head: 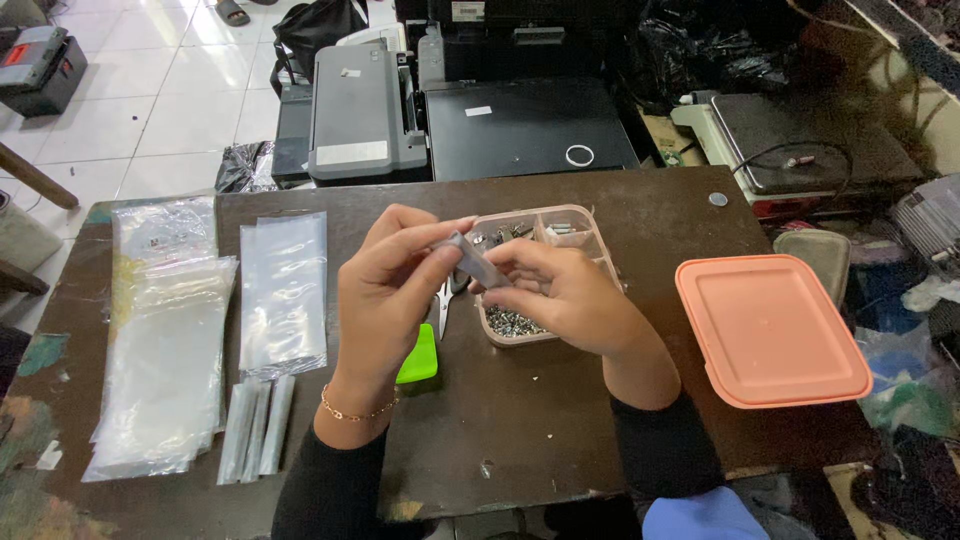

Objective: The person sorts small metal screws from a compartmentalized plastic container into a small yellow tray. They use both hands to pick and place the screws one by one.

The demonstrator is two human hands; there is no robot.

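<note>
Both hands are raised over the dark brown wooden worktop [560, 400], pinching a small narrow grey plastic sachet [478, 262] between them. The left hand [385, 295] grips its upper end with thumb and fingertips; the right hand [565, 295] holds the lower end, directly above a pale pink divided plastic box [585, 222] with small metal screws [512, 324] in its compartments. A salmon-pink square plastic lid [770, 328] lies well apart to the right. Small scissors with metal blades [443, 300] and a bright green plastic piece [420, 357] lie beneath the left hand. Further left lie clear plastic bags [283, 290] and three narrow grey sachets [256, 428].
</note>
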